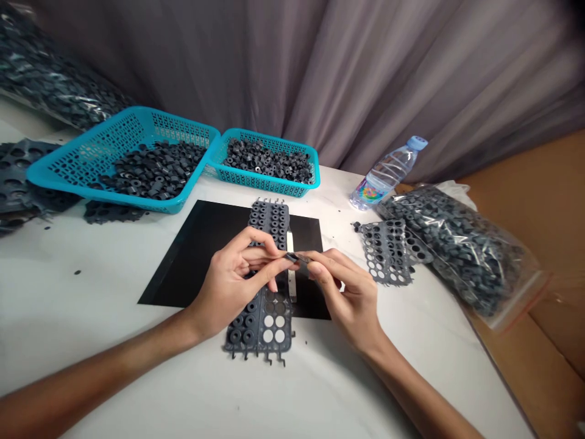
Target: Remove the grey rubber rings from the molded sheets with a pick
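Two blue plastic baskets, a wide left basket (109, 135) and a smaller right basket (260, 183), stand side by side on a white table (183, 390), both holding many small dark pieces. Behind the table hangs a grey-purple curtain (228, 61), and at the right side is brown cardboard (548, 201). A clear bottle (388, 171) with a blue cap is near a transparent bag (461, 250) full of dark pieces; a perforated sheet (388, 244) lies before them. At the far left is another full bag (55, 73).

In the middle, a black mat (183, 262) carries a moulded sheet (269, 225), whose near end reaches past the mat onto the table. Its near left part has rings, while several near right openings are through.

Above this sheet, the left hand (233, 268) has its grip closed on a small dark piece (291, 257), held at the tips of thumb and fingers. The right hand (350, 286) pinches a thin greyish thing (302, 260) just beside that piece; whether the two touch, I cannot tell.
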A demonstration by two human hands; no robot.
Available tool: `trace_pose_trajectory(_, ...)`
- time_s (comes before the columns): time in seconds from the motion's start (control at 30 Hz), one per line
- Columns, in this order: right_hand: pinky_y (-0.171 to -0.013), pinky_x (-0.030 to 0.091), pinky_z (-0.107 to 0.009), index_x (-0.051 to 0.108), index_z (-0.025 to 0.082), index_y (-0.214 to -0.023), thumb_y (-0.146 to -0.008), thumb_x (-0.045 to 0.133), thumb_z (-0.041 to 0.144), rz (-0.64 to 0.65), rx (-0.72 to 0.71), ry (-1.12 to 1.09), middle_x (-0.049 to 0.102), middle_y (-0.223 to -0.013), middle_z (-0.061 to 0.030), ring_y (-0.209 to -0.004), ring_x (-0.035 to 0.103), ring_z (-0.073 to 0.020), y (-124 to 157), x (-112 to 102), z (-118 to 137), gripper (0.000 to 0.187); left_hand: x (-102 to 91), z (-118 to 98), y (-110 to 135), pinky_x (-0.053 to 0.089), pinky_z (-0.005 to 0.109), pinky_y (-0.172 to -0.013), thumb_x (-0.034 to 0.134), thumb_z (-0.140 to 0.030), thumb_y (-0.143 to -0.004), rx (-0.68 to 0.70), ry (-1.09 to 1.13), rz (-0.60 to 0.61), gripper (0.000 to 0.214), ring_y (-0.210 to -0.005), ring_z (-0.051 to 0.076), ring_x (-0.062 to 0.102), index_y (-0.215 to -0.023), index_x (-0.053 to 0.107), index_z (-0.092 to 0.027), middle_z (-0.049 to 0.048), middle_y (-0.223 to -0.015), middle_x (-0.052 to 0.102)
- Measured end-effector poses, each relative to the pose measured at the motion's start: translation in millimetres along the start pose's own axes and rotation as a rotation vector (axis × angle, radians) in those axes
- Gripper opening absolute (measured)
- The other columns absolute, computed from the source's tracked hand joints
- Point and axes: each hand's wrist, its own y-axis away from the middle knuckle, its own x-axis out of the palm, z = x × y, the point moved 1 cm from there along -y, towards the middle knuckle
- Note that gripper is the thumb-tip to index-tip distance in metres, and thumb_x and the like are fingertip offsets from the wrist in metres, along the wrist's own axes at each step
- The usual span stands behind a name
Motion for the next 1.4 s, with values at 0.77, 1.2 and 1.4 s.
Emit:
trace_pose_trajectory(0.77, -0.068, 0.051, -0.032, 0.077, 0.022, -0.127, -0.104, 0.061, 0.022, 0.041, -0.016, -0.016, 0.073, -0.094, -0.0064, -0.075, 0.061, -0.0169, 0.7, -2.8, -3.8, 0.028, -3.2, -0.4, -0.5, 0.055, 0.022, -0.059, 0.075, -0.023, -0.095, 0.013, -0.04, 0.001, 0.022, -0.058, 0.009, 0.066, -0.095, 0.053, -0.021, -0.0016, -0.082, 0.074)
trace_pose_trajectory(1.2, -0.066, 0.048, -0.029, 0.077, 0.02, -0.125, -0.101, 0.063, 0.013, 0.03, -0.071, -0.023, 0.07, -0.092, -0.0035, -0.074, 0.058, -0.0135, -2.4, -1.0, -0.9, 0.028, -2.9, -0.6, -0.1, 0.056, 0.021, -0.061, 0.075, -0.022, -0.095, 0.024, -0.038, 0.004, 0.021, -0.058, 0.009, 0.066, -0.094, 0.054, -0.02, -0.0021, -0.081, 0.074)
trace_pose_trajectory(1.4, -0.068, 0.05, -0.029, 0.076, 0.018, -0.126, -0.101, 0.063, 0.011, 0.012, -0.096, 0.013, 0.07, -0.093, -0.0045, -0.076, 0.059, -0.0138, 1.4, 1.9, -1.6, 0.028, -3.9, 2.1, -0.7, 0.055, 0.02, -0.063, 0.075, -0.021, -0.095, 0.023, -0.059, -0.001, 0.02, -0.059, 0.008, 0.065, -0.095, 0.055, -0.02, -0.0032, -0.078, 0.072)
